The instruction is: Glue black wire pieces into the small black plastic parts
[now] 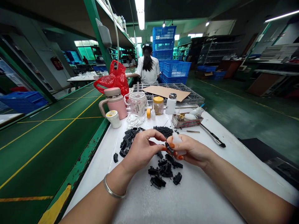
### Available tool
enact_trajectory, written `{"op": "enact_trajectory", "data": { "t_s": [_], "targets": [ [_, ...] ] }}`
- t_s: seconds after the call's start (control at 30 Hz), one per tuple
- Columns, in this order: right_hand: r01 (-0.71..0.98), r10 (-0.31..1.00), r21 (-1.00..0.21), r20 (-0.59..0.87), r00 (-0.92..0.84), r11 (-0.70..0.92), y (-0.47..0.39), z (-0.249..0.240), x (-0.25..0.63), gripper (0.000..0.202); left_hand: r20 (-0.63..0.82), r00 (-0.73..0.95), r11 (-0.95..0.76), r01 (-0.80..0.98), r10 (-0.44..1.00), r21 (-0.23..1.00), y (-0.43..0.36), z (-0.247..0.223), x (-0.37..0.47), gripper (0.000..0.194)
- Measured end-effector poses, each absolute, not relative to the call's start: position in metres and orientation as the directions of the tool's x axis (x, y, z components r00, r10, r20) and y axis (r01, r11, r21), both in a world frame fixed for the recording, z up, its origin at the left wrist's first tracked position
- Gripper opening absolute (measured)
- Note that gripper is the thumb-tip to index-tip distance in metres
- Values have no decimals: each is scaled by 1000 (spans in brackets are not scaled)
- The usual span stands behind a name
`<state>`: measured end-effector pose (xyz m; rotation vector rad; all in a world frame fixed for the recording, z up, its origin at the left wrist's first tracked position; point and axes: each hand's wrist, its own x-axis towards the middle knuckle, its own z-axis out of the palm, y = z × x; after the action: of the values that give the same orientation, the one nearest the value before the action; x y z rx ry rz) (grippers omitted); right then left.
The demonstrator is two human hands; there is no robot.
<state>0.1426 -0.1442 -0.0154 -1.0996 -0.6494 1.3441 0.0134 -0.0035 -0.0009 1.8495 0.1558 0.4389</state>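
Note:
A small black part [169,148] is held between both hands above the white table. My left hand [146,147] pinches its left side with thumb and finger. On its right, my right hand [190,149] grips the part and also has a translucent white bottle [177,140] in its fingers. Just below lies a loose group of black parts [165,169]. Behind my left hand is a bigger heap of black parts [128,140], and a pile of tiny black pieces [164,131] lies beyond the fingertips.
A pink mug [118,104], a white tub [113,119], a yellow-lidded jar [158,105] and a white bottle [171,104] stand along the back. At the right are a small box [187,120] and a black-handled tool [213,136]. A person [148,67] sits beyond the table.

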Motion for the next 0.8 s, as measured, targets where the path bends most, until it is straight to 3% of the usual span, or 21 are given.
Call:
{"op": "enact_trajectory", "data": {
  "t_s": [0.3, 0.53, 0.63, 0.7, 0.8],
  "targets": [
    [-386, 921, -922, -181, 344, -37, -143, -14, 141, 30, 132, 923, -112, -97, 361, 989, 13, -2, 15, 24],
    [-344, 904, -937, -197, 379, -60, -145, -8, 140, 34, 199, 745, -19, -243, 637, 970, 48, 19, -3, 32],
    [-330, 899, -941, -210, 384, -78, -147, -6, 140, 32, 250, 730, -154, -197, 636, 968, 60, 22, -8, 29],
    [-329, 902, -940, -215, 374, -88, -147, -5, 140, 30, 294, 744, -369, -68, 600, 927, 66, 19, -8, 23],
    [-338, 918, -935, -226, 325, -111, -148, -6, 141, 30, 284, 792, -667, 197, 540, 719, 74, 7, -4, 13]
  ]
}}
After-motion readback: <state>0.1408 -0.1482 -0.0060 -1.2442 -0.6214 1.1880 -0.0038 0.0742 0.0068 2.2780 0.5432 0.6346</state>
